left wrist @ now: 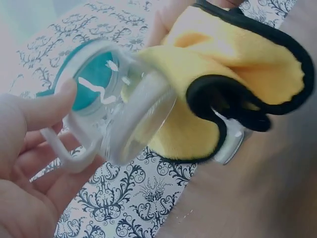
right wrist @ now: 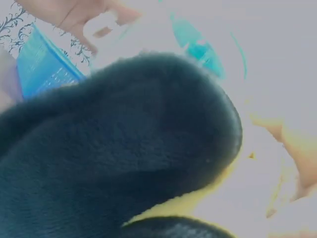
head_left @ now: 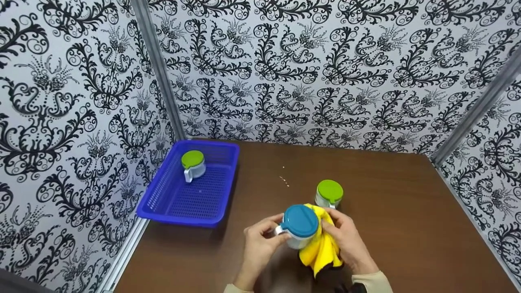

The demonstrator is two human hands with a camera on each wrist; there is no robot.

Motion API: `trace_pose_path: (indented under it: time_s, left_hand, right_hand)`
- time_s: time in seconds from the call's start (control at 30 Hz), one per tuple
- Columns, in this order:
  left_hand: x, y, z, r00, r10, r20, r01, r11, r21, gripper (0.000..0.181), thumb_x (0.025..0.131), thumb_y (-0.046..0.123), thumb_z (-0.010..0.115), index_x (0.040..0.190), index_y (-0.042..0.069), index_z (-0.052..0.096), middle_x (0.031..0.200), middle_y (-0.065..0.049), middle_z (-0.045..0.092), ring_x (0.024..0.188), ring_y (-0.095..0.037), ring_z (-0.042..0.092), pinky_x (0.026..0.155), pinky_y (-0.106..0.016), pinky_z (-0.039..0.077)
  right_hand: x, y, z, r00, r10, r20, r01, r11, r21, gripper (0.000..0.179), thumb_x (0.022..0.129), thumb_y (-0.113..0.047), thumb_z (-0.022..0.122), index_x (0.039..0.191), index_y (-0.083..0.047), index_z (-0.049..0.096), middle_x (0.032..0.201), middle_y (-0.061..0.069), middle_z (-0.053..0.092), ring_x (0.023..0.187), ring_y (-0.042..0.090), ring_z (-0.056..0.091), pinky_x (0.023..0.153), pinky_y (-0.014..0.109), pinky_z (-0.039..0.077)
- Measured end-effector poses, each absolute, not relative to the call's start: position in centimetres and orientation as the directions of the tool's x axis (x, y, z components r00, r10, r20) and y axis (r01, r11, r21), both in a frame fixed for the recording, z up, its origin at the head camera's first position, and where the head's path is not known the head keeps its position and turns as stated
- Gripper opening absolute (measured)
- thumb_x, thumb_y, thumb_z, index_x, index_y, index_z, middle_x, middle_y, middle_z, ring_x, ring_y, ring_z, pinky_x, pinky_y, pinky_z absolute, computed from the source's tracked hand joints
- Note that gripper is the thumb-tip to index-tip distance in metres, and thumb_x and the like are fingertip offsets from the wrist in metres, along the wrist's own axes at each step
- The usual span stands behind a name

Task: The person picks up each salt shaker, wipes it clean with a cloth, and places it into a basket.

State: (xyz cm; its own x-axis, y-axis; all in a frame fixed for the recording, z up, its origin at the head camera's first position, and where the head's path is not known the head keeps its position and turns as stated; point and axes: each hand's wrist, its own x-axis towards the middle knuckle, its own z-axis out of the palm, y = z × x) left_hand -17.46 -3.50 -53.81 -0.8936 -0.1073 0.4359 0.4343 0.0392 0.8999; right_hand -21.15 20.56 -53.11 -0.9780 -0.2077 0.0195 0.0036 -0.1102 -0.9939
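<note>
A clear jar with a blue lid (head_left: 300, 221) and a white handle is held above the table, slightly tilted. My left hand (head_left: 260, 242) grips it by the handle, with the thumb near the lid in the left wrist view. A yellow cloth (head_left: 321, 254) with black edging is bunched in my right hand (head_left: 350, 240) and touches the jar's right side. In the left wrist view the cloth (left wrist: 198, 69) covers part of the jar's clear wall. The cloth's dark side (right wrist: 124, 129) fills much of the washed-out right wrist view, hiding most of the jar.
Just behind the cloth, a green-lidded jar (head_left: 329, 191) stands on the brown table (head_left: 407, 211). At the left, a purple-blue basket (head_left: 179, 221) holds another green-lidded jar (head_left: 193, 159). Small pale specks (head_left: 284, 180) lie mid-table. Patterned walls (head_left: 285, 81) enclose the back and sides.
</note>
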Motion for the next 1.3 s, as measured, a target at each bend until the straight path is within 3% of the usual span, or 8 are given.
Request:
trace_pose_path:
  time_s: [0.23, 0.37, 0.57, 0.87, 0.93, 1.03, 1.17, 1.3]
  left_hand:
    - [-17.7, -3.5, -54.1, -0.872, -0.158, 0.464, 0.455, 0.089, 0.886, 0.023, 0.07, 0.02, 0.092, 0.071, 0.015, 0.069, 0.111, 0.0, 0.074, 0.097, -0.02, 0.072, 0.072, -0.031, 0.059]
    - [-17.7, -3.3, -54.3, -0.841, -0.18, 0.51, 0.49, 0.143, 0.86, 0.025, 0.068, 0.019, 0.093, 0.071, 0.015, 0.069, 0.112, -0.001, 0.074, 0.098, -0.021, 0.072, 0.072, -0.029, 0.059]
    - [-17.5, -2.7, -53.9, -0.781, -0.211, 0.588, 0.549, 0.218, 0.807, 0.027, 0.064, 0.007, 0.093, 0.068, 0.009, 0.067, 0.109, -0.01, 0.074, 0.097, -0.027, 0.073, 0.066, -0.029, 0.058]
    - [-15.9, -2.4, -50.8, -0.741, -0.22, 0.634, 0.587, 0.247, 0.771, 0.027, 0.063, -0.002, 0.092, 0.069, 0.001, 0.066, 0.106, -0.019, 0.073, 0.093, -0.035, 0.073, 0.064, -0.038, 0.059]
    - [-15.9, -2.3, -50.9, -0.736, -0.228, 0.638, 0.59, 0.245, 0.769, 0.027, 0.063, -0.001, 0.092, 0.07, 0.002, 0.067, 0.106, -0.019, 0.074, 0.092, -0.033, 0.073, 0.062, -0.036, 0.059]
    - [-16.3, -2.1, -51.8, -0.742, -0.224, 0.632, 0.584, 0.246, 0.774, 0.024, 0.066, 0.003, 0.092, 0.072, 0.005, 0.069, 0.109, -0.015, 0.074, 0.086, -0.024, 0.073, 0.059, -0.03, 0.057]
    - [-16.6, -1.9, -52.6, -0.742, -0.225, 0.632, 0.583, 0.249, 0.773, 0.023, 0.066, 0.002, 0.092, 0.073, 0.005, 0.07, 0.109, -0.015, 0.074, 0.08, -0.019, 0.072, 0.056, -0.022, 0.054]
    - [-15.9, -2.2, -51.8, -0.75, -0.26, 0.608, 0.566, 0.222, 0.794, 0.023, 0.065, -0.004, 0.091, 0.074, 0.002, 0.07, 0.108, -0.018, 0.073, 0.082, -0.023, 0.072, 0.057, -0.022, 0.054]
  right_hand:
    - [-20.6, 19.8, -51.4, -0.986, -0.052, 0.157, -0.154, -0.067, -0.986, 0.032, 0.091, -0.003, 0.073, 0.122, 0.0, 0.066, 0.114, 0.022, 0.063, 0.095, 0.035, 0.063, 0.082, 0.038, 0.057]
    - [-20.3, 19.7, -50.0, -0.953, 0.081, 0.29, -0.283, 0.094, -0.955, 0.027, 0.087, -0.008, 0.079, 0.113, -0.011, 0.074, 0.106, 0.012, 0.068, 0.088, 0.031, 0.065, 0.075, 0.034, 0.058]
    - [-19.9, 19.0, -48.1, -0.813, 0.071, 0.578, -0.459, 0.534, -0.71, 0.031, 0.081, -0.013, 0.085, 0.108, -0.027, 0.077, 0.101, -0.009, 0.066, 0.089, 0.013, 0.062, 0.077, 0.02, 0.054]
    - [-19.2, 18.9, -46.6, -0.517, 0.077, 0.852, -0.519, 0.764, -0.384, 0.044, 0.067, 0.009, 0.087, 0.102, -0.015, 0.079, 0.097, 0.004, 0.065, 0.084, 0.018, 0.063, 0.08, 0.014, 0.044]
    - [-18.9, 18.2, -46.3, -0.514, 0.01, 0.857, -0.555, 0.759, -0.341, 0.046, 0.065, 0.007, 0.09, 0.104, -0.015, 0.079, 0.099, 0.004, 0.065, 0.087, 0.019, 0.063, 0.082, 0.019, 0.047]
    - [-18.2, 16.8, -46.3, -0.597, -0.124, 0.792, -0.589, 0.738, -0.329, 0.049, 0.068, -0.003, 0.091, 0.113, -0.017, 0.076, 0.105, 0.0, 0.067, 0.093, 0.017, 0.063, 0.082, 0.029, 0.053]
    - [-16.9, 15.9, -46.1, -0.767, -0.26, 0.587, -0.586, 0.656, -0.475, 0.061, 0.081, -0.007, 0.079, 0.138, -0.018, 0.06, 0.124, -0.006, 0.065, 0.107, 0.013, 0.058, 0.088, 0.04, 0.053]
    - [-16.4, 16.6, -45.5, -0.799, -0.406, 0.443, -0.601, 0.542, -0.588, 0.068, 0.083, 0.003, 0.067, 0.147, -0.015, 0.05, 0.142, -0.004, 0.055, 0.122, 0.013, 0.053, 0.098, 0.04, 0.049]
